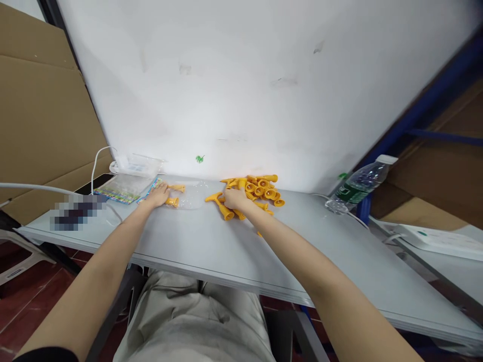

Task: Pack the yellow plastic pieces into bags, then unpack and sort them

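My left hand (160, 195) is on the left end of a clear plastic bag (194, 193), its fingers closed on the bag over a colourful printed part. Two yellow plastic pieces (172, 202) with flared ends lie at the bag, just right of that hand. My right hand (234, 198) reaches into a pile of yellow plastic pieces (260, 190), with curled fingers on one of them. These pieces have handle-like stems and round cups. A forked yellow piece (215, 197) lies at the near left side of the pile. My right hand partly hides the pieces under it.
More clear printed bags (124, 187) lie at the left, by a white cable (92, 168). A plastic bottle (356, 186) leans at the right. A white power strip (437, 241) sits beyond it. A white panel (241, 90) rises behind the table (211, 241).
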`<action>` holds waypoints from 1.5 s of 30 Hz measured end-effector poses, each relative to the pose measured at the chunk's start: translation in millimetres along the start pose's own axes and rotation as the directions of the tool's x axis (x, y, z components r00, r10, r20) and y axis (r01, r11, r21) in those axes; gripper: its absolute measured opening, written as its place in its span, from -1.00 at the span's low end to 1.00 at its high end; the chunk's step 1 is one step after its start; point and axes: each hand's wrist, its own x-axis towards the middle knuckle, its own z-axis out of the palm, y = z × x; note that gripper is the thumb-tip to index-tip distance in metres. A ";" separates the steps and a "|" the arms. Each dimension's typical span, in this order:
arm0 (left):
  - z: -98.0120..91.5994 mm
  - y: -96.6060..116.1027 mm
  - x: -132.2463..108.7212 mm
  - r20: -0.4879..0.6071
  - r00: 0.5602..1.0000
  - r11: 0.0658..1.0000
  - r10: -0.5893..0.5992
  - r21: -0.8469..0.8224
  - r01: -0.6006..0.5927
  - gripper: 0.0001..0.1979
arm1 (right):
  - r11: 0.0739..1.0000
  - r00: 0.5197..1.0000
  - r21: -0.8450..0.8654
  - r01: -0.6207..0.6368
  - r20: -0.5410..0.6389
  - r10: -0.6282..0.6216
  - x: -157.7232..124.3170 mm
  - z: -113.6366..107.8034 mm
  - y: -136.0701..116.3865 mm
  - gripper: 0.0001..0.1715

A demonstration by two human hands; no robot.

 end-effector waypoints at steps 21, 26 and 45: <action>14.7 -2.0 -0.5 -0.018 1.000 0.998 -0.025 -0.050 0.024 -0.39 | 0.996 0.995 -0.008 0.087 -0.055 -0.088 -23.3 8.1 -17.0 -0.62; 12.9 -0.1 -1.6 -0.023 0.999 0.999 -0.028 -0.044 0.026 -0.39 | 0.998 0.995 0.069 0.010 -0.099 -0.003 -22.5 14.1 -17.1 -0.67; 9.7 2.1 -2.7 -0.003 1.000 1.000 -0.019 -0.008 0.019 -0.38 | -0.182 0.954 0.968 0.170 -0.116 0.277 16.9 23.8 -45.8 -0.80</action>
